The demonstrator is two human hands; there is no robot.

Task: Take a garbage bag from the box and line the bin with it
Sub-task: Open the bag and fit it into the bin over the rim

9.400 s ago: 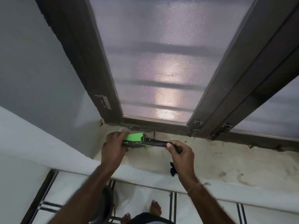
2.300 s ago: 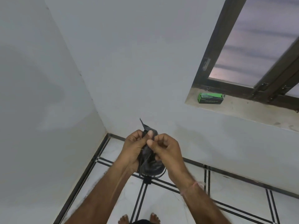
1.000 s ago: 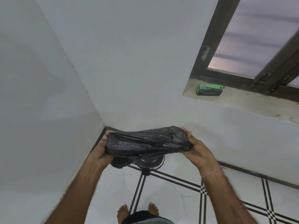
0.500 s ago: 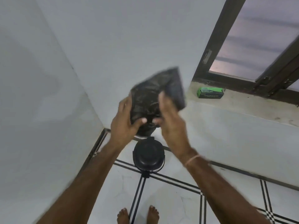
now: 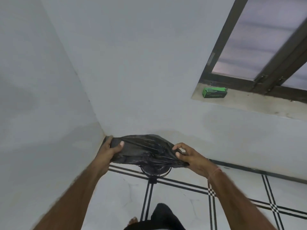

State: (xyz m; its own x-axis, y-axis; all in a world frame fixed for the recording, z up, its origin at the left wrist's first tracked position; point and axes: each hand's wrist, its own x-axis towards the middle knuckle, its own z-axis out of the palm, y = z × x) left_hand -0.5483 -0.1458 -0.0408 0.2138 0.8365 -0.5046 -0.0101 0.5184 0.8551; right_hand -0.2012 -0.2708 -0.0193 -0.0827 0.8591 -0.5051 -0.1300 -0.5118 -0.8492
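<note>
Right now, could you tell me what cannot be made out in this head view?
- Bin: mostly hidden under the stretched garbage bag; only its near rim shows, so whether the bag is over the rim is unclear.
- Bag opening: lost in dark folds between left hand and right hand.
- Green box on the sill: print too small to read.
- Feet: cut off by the bottom edge.
</note>
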